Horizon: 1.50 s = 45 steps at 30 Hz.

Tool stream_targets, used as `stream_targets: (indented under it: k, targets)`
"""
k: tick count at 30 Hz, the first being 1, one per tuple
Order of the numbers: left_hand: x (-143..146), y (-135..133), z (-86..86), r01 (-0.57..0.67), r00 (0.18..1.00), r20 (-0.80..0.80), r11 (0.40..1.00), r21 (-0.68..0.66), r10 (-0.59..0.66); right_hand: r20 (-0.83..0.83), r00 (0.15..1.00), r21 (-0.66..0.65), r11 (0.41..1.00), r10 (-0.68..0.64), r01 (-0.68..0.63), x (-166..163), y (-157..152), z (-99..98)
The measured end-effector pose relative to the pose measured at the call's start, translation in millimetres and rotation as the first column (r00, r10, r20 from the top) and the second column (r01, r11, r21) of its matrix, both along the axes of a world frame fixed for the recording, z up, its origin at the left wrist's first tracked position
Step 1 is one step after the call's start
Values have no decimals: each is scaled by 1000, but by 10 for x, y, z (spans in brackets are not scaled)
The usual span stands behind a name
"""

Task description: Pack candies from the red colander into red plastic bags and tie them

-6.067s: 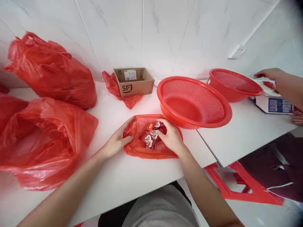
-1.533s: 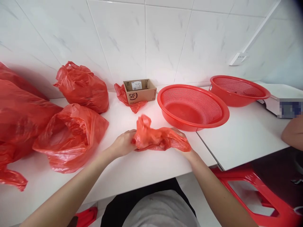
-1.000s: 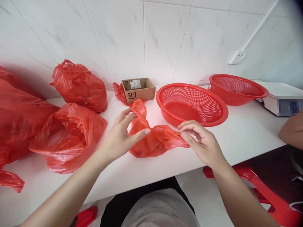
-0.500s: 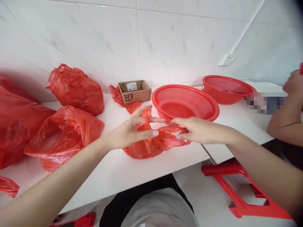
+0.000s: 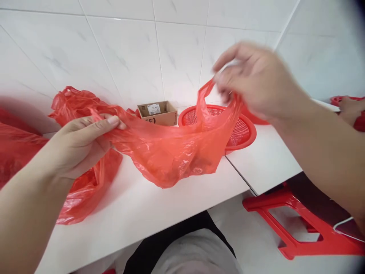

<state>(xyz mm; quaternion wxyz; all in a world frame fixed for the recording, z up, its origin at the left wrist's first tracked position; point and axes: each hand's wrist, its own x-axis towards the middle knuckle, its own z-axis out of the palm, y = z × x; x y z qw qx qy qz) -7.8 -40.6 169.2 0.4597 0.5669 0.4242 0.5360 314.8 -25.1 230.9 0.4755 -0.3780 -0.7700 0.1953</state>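
Note:
A red plastic bag (image 5: 173, 152) is stretched between my hands above the white table, its lower part sagging with something darker inside that I cannot make out. My left hand (image 5: 82, 140) pinches one end of the bag between thumb and fingers. Higher up, my right hand (image 5: 248, 76), partly smeared by motion, grips the handle end at the other side. Behind the bag stands a red perforated basin (image 5: 243, 133), its left part seen partly through and behind the plastic. An open red bag (image 5: 82, 201) sits on the table below my left hand.
Full red bags (image 5: 17, 148) crowd the left side. A small cardboard box (image 5: 162, 114) stands by the tiled wall. The table edge and a seam between tables run in front of me. A red stool (image 5: 288, 224) stands lower right; another person's hand (image 5: 349, 108) shows far right.
The bag has risen off the table and been pulled wide. My left hand moved left and closed on one end; my right hand rose with the other.

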Motion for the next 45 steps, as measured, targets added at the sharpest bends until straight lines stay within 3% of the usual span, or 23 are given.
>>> stream_targets:
  k: [2, 6, 9, 13, 15, 19, 22, 24, 27, 32, 34, 37, 40, 42, 45]
  targets:
    - [-8, 0, -13, 15, 1000, 18, 1000, -14, -15, 89, 995, -78, 996, 47, -40, -64, -8, 1]
    - [65, -7, 31, 3, 995, 101, 1000, 6, -4, 7, 998, 47, 997, 63, -64, -173, -74, -3]
    - [128, -28, 73, -3, 990, 141, 1000, 27, -1, 95, 992, -39, 996, 87, -83, -201, -97, -20]
    - [169, -36, 84, 108, 984, 130, 990, 91, -119, 7, 997, -40, 996, 83, -82, -203, -38, -46]
    - [202, -16, 93, 184, 981, 47, 980, 77, -188, 3, 994, -66, 992, 105, -105, -255, 7, -49]
    - [389, 51, 167, 361, 902, -209, 925, -114, -378, 40, 967, -69, 966, 251, -248, -560, 37, -25]
    - [580, 78, 220, 400, 796, -424, 901, -167, -432, 73, 913, -58, 915, 402, -399, -854, 25, -25]
    - [660, 75, 226, 397, 763, -488, 903, -162, -423, 78, 887, -56, 891, 455, -451, -980, 47, -68]
    - [660, 62, 193, 350, 814, -417, 915, -203, -404, 36, 891, -54, 891, 452, -450, -1004, 145, -214]
    - [498, 81, 101, 276, 898, -262, 917, -288, -353, -64, 876, -204, 853, 479, -481, -809, 245, -550]
    - [444, 95, 67, 270, 917, -215, 920, -282, -335, -124, 896, -195, 875, 426, -443, -735, 184, -646]
    - [397, 103, 37, 257, 934, -188, 937, -238, -304, -193, 924, -152, 921, 329, -359, -686, 43, -722]
    - [392, 81, 42, 275, 927, -200, 936, -218, -319, -108, 948, -97, 946, 299, -309, -728, -30, -772]
    - [399, 57, 56, 293, 914, -220, 931, -218, -340, -69, 949, -90, 946, 307, -312, -780, -24, -803]
    - [389, 34, 65, 298, 915, -214, 931, -212, -342, -144, 930, -96, 930, 339, -354, -819, -17, -787]
